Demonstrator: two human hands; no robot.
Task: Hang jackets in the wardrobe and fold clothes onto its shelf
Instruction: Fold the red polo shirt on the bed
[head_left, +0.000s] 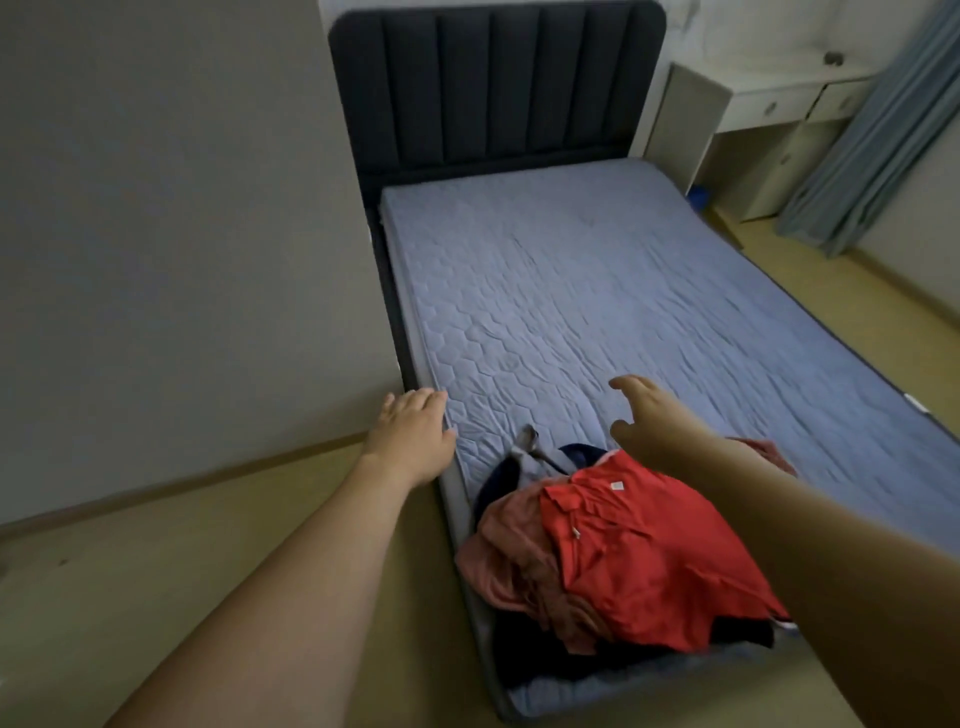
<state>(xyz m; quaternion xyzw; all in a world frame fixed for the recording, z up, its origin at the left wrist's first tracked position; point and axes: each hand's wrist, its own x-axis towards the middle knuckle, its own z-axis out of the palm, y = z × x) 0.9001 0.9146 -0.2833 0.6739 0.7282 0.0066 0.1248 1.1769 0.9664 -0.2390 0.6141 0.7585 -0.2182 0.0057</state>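
Head view showed both bare arms stretched over the foot end of a bed. Left hand (413, 434) at about 9 o'clock from frame centre, fingers (423, 400) loosely curled, lying at the mattress (597, 291) edge; contact with the edge looked likely, but no grip could be confirmed. Right hand (652, 418) near centre, just above the pile, fingers spread with thumb apart, holding nothing.

Clothes pile (613, 551) lay on the mattress at 6 o'clock, close to the foot edge. Red shirt (654, 545) on top; salmon-pink garment (511, 551) bunched at its 9 o'clock side; dark garment (524, 649) underneath; a grey-and-navy piece (530, 457) stuck out at 12 o'clock. Which of these were jackets could not be told. Wardrobe not in view.

Elsewhere: dark padded headboard (496, 88) at 12 o'clock, pale drawer unit (779, 98) and blue-grey curtain (878, 124) at 2 o'clock.

Judged stage: early, nothing yet sorted or folded.

Risks from here:
- Garments are tangled; lifting the red shirt alone may drag its neighbours along.
- Pile sits near the foot edge, so a dragged piece could slide to the floor (130, 597).
- Grabbing a bunched layer may pick up two items at once.
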